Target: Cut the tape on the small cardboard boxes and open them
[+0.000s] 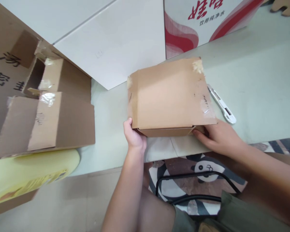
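A flat brown cardboard box (169, 95) with torn tape on its corners lies on the pale green table (256, 80), near the front edge. My left hand (134, 137) grips its near left corner, thumb on the top face. My right hand (218, 137) holds the near right corner, fingers pressed against the box's front flap. A white cloth or paper (169, 146) lies just under the box's front edge.
A white utility knife (222, 104) lies right of the box. An opened cardboard carton (50, 119) and a yellow package (26, 174) sit at the left. A red and white printed carton (203, 22) stands behind. A black chair frame (195, 187) is below.
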Demonstrator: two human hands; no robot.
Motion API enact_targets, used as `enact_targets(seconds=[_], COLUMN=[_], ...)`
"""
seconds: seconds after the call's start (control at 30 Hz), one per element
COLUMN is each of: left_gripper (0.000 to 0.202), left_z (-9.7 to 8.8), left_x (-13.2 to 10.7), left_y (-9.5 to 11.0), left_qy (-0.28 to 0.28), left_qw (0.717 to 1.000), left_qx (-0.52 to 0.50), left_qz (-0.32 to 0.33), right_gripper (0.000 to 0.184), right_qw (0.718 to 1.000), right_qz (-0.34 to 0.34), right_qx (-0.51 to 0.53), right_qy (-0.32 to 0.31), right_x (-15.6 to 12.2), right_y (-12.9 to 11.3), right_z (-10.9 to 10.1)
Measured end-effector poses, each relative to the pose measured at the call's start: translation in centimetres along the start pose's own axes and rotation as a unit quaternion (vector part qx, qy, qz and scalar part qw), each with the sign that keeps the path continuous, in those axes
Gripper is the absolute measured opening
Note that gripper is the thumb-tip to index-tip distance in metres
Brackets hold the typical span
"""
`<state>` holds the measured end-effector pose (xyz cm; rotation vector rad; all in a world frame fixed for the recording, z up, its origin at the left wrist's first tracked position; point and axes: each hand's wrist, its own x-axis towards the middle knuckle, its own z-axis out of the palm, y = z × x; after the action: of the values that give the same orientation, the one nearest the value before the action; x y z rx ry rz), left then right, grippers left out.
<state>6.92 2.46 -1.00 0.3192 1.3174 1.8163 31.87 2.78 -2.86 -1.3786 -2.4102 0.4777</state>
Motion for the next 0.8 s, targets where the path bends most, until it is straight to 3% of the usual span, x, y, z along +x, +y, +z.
enact_targets(seconds=[0.23, 0.8], left_gripper=[0.032, 0.032], left_z=[0.03, 0.16], left_x=[0.08, 0.0], left_y=[-0.03, 0.09], left_qy=[-0.009, 0.002], left_qw=[1.0, 1.0], left_qx=[0.004, -0.018], left_qz=[0.003, -0.012], right_gripper=[0.023, 0.022], right_qw=[1.0, 1.0], right_qz=[0.01, 0.019], right_qx=[-0.003, 0.001], right_qy=[-0.017, 0.008], right_x=[0.12, 0.16], right_y=[-0.14, -0.23], right_z=[-0.32, 0.04])
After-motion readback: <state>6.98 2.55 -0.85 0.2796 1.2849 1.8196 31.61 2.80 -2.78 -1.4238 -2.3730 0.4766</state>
